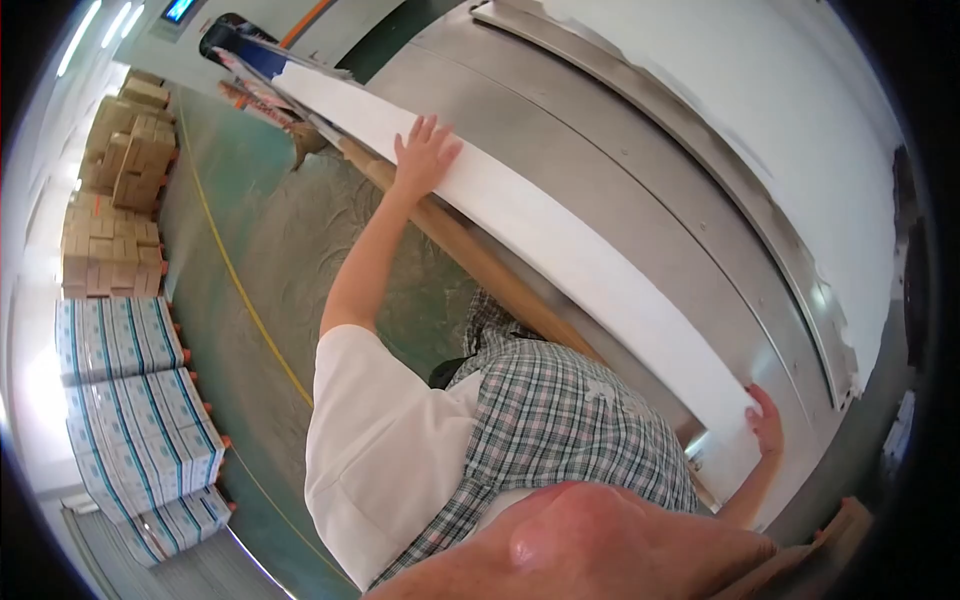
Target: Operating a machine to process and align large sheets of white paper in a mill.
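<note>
While set well apart from the table, brown cartons (120, 150) and white-and-blue cartons (140, 420) in stacks at far left, beside a yellow line (222, 250) on the floor. Next, a dark machine opening (235, 45) near the table's left end.

Then the left grip (425, 158): palm down, fingers spread wide, pressing on top without closing around anything. Beneath it, a long white strip (560, 240), running along the near edge of the steel table (560, 165) from the left end almost to the near right corner. Just outside that near edge, a brown bar (480, 260), roughly parallel. Toward the far edge, a metal rail (690, 125).

At the near right corner, the right grip (767, 425), fingers partly curled at the strip's right end; cannot tell whether pinched on it or merely touching. Beyond the rail, a broad white sheet (800, 110) with a ragged border.

Worth watching: skewing of the strip off the near edge's line, from unequal pull at either end. Could also buckle midway, for want of support between two widely parted grips, or slip over the near edge, given so narrow a margin there.
</note>
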{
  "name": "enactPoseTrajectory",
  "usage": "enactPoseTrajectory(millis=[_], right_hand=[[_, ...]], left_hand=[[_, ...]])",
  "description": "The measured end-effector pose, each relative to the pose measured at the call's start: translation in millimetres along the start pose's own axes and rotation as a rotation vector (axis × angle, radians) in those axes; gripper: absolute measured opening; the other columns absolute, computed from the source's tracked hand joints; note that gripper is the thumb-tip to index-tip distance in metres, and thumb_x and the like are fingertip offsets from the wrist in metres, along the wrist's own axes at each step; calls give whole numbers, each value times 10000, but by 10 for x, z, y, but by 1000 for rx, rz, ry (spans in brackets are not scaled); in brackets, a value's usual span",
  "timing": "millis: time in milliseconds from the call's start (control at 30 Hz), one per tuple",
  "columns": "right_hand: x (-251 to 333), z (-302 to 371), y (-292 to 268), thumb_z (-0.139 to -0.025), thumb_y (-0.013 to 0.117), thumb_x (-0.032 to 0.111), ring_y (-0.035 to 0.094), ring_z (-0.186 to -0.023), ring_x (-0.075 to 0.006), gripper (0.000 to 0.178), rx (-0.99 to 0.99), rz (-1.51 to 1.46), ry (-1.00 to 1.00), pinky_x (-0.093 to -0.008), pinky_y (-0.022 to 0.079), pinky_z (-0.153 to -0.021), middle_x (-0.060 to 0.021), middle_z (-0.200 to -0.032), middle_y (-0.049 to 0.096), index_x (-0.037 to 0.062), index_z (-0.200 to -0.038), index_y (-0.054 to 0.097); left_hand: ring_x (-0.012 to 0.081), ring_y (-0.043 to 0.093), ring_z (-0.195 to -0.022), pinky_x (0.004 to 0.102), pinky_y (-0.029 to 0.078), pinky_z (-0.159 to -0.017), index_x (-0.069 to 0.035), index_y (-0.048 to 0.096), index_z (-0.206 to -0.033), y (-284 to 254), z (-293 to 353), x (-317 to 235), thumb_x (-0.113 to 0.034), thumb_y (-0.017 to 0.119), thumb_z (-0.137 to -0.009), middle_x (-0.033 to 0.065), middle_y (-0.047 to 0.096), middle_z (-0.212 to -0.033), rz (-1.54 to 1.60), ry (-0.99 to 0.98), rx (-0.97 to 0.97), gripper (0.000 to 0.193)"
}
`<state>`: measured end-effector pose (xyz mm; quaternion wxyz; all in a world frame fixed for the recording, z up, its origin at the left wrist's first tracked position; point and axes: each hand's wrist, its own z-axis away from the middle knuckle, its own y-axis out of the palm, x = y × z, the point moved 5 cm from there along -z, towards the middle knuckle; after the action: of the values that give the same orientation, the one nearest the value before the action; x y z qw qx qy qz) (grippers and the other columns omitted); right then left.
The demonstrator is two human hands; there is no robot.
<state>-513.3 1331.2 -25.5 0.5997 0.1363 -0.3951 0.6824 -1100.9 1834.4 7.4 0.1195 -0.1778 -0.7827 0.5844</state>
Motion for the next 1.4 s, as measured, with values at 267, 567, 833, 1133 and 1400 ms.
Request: enactPoseTrajectory(millis=[267, 567, 833, 1133, 1400], right_hand=[[1413, -643, 1475, -704, 727, 243, 530, -935, -139, 569, 460, -26, -187, -274, 470, -727, -57, -1078, 543, 41, -1185, 498], [2861, -1130, 2930, -784, 619, 343, 582, -672, -128, 480, 512, 4, -283, -239, 484, -499, -66, -915, 596, 16, -1122, 526], [3986, -1587, 3931, -798, 607, 337, 568, -653, -131, 415, 486, 110, -267, -248, 473, -544, -91, -854, 596, 25, -1068, 565], [4139, -2369, 4075, -779, 572, 179, 541, -913, -290, 242, -357, 82, -734, -368, 443, -792, -138, -1012, 553, 29, -968, 577], [3522, -2315, 3172, -796, 527, 113, 474, -1039, -310, 244, -1107, 528, -515, -413, 379, -881, -114, -1147, 508, 62, -1031, 566]], left_hand=[[249, 395, -1215, 488, 195, -1016, -131, 558, -1127, -163, 381, -118, -265, 528, -823, 103, 480, -1255, 284, 33, -201, 334], [229, 497, -1103, 485, 232, -1001, -108, 608, -1002, -253, 429, 25, -279, 590, -782, 91, 576, -1107, 371, 99, -289, 279], [243, 490, -1111, 453, 279, -999, -82, 595, -1024, -327, 423, 15, -230, 584, -753, 100, 563, -1130, 464, 283, -137, 309], [246, 578, -951, 422, 396, -925, -67, 603, -949, -333, 26, 507, -96, 623, -727, 93, 614, -1003, 827, 572, 83, 225], [214, 612, -800, 327, 470, -718, -64, 623, -959, 484, -2136, 1261, -248, 565, -826, 121, 640, -852, 705, 251, 156, 234]])
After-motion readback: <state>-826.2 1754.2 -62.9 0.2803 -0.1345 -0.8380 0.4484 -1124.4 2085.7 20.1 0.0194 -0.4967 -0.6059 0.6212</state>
